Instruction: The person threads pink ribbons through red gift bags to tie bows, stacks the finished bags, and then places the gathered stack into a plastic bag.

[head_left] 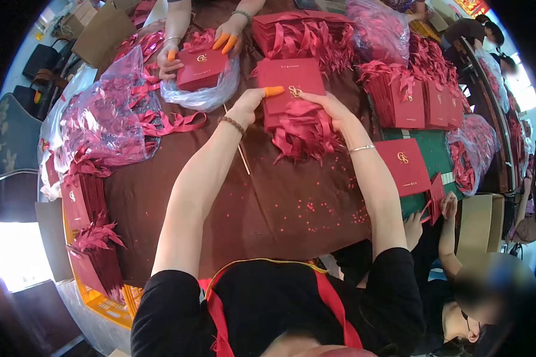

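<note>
At left, an orange plastic crate (106,307) is standing below the edge of a brown cloth-covered table (167,220), on which a clear plastic sack of red ribboned bags (104,113) is lying. At centre, the person's left hand (250,105), wearing an orange finger cover (273,91), and bare right hand (335,109) are gripping from either side a gold-printed stack of red paper bags (286,72), its ribbons dangling beyond scattered red specks (309,207). At right, a green tabletop (432,153) is carrying a flat red paper bag (402,169), a brown cardboard box (475,223) standing nearby.
</note>
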A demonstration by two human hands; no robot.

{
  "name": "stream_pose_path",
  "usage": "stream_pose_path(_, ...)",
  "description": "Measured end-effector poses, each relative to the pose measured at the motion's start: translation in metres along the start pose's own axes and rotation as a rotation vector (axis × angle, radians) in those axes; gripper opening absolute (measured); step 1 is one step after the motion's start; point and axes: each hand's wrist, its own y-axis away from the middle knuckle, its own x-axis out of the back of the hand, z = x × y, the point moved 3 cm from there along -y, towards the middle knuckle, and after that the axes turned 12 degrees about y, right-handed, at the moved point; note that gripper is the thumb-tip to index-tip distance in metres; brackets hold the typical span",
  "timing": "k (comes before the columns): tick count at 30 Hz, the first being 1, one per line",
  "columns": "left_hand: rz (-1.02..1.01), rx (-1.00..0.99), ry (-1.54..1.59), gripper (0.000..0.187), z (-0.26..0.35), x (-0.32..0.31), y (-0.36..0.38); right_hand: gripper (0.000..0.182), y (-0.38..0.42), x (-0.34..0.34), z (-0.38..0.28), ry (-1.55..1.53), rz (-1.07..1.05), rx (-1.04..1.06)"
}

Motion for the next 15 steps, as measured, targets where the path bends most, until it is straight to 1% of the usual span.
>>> stream_pose_path(1,-0.026,-0.024,-0.028,0.032,-0.002,0.002,0.008,0.055,0.004,-0.001,0.001,0.088,0.02,0.098)
stream_pose_path(2,-0.06,-0.063,-0.007,0.041,-0.004,-0.001,0.021,0.068,0.022,-0.014,-0.01,0.094,0.084,0.125)
stream_pose_path(4,-0.193,-0.211,-0.06,0.052,-0.005,-0.001,0.043,0.081,0.018,-0.007,0.008,0.172,0.212,0.282)
stream_pose_path(5,-0.222,-0.232,-0.063,0.061,-0.005,-0.003,0.053,0.093,0.027,-0.012,-0.002,0.263,0.18,0.284)
stream_pose_path(7,-0.291,-0.378,-0.134,0.064,-0.006,-0.003,0.07,0.091,0.04,-0.025,-0.014,0.342,0.234,0.427)
stream_pose_path(8,-0.316,-0.404,-0.199,0.07,-0.004,-0.001,0.079,0.091,0.046,-0.033,-0.024,0.339,0.206,0.455)
stream_pose_path(10,-0.338,-0.363,-0.335,0.073,0.009,-0.013,0.122,0.092,0.053,-0.044,-0.042,0.572,0.21,0.611)
stream_pose_path(11,-0.375,-0.341,-0.256,0.078,0.01,-0.005,0.133,0.092,0.057,-0.052,-0.05,0.601,0.185,0.675)
stream_pose_path(13,-0.543,-0.18,0.132,0.086,0.019,0.007,0.175,0.092,0.074,-0.079,-0.072,0.704,0.121,0.654)
stream_pose_path(14,-0.636,-0.28,-0.014,0.096,0.025,0.037,0.176,0.091,0.083,-0.096,-0.081,0.729,0.075,0.635)
stream_pose_path(15,-0.588,-0.42,-0.062,0.103,0.039,0.054,0.193,0.09,0.088,-0.111,-0.087,0.869,0.073,0.641)
